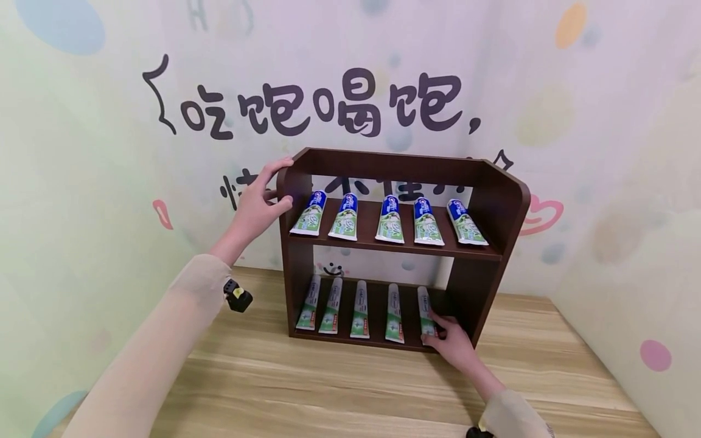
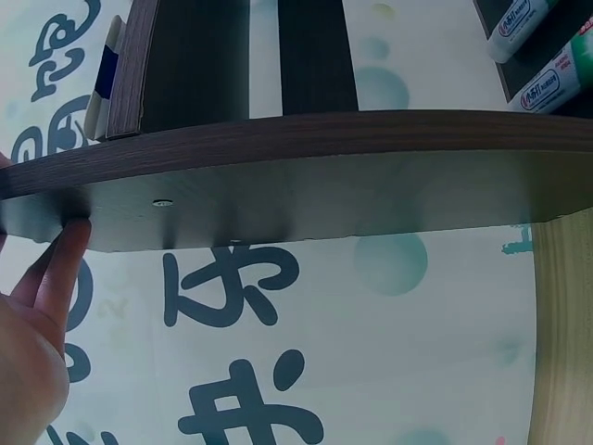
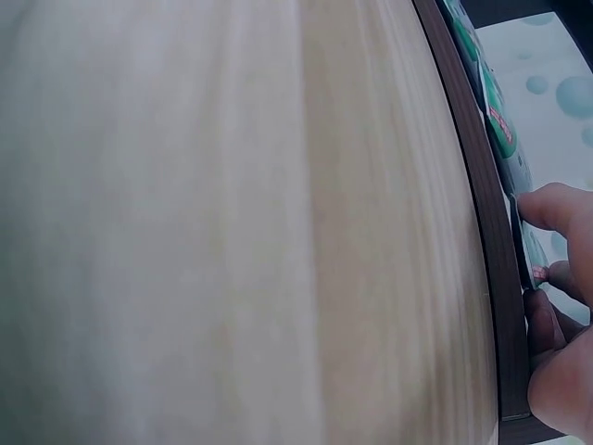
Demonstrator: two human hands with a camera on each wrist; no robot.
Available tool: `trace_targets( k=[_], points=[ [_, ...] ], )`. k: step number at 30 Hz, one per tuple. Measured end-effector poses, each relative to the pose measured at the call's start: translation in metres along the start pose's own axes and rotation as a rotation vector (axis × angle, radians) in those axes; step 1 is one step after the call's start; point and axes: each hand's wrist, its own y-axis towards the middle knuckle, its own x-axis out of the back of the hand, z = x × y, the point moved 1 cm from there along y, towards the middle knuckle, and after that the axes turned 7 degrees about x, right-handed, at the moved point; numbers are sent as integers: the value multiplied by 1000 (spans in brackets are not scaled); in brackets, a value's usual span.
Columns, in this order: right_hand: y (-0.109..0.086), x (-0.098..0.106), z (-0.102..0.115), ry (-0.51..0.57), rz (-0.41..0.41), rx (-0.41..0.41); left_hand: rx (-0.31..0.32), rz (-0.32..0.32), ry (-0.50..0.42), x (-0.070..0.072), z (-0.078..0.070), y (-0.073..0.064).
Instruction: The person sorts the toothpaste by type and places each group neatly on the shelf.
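Note:
A dark brown two-tier wooden rack stands on the table, tubes of toothpaste lined up on both tiers. My left hand grips its left side panel near the top; in the left wrist view, a finger presses the panel's outer face. On the lower tier my right hand pinches the crimped bottom end of the rightmost grey-and-green toothpaste tube, which lies on the shelf. The right wrist view shows the thumb and fingers around that end, partly hiding it.
Several blue, white and green toothpaste tubes lie on the upper tier. More grey-and-green tubes lie left of my right hand. The wood-grain table extends in front, and a printed wall stands close behind the rack.

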Motion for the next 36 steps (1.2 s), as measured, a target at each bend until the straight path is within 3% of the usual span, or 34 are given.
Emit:
trace_targets(
  k=[5,12,27,36],
  points=[
    [0,1,0,-15,9,-3,2,7,6,3,-24,-8],
    [2,2,-1,-10,21,-1,-15,-1,2,2,6,7],
    [4,16,5,-66,77,54,-26,20,52,-3,7,10],
    [1,23,12,-89,101,63,-15,38,55,-3,4,4]
  ],
)
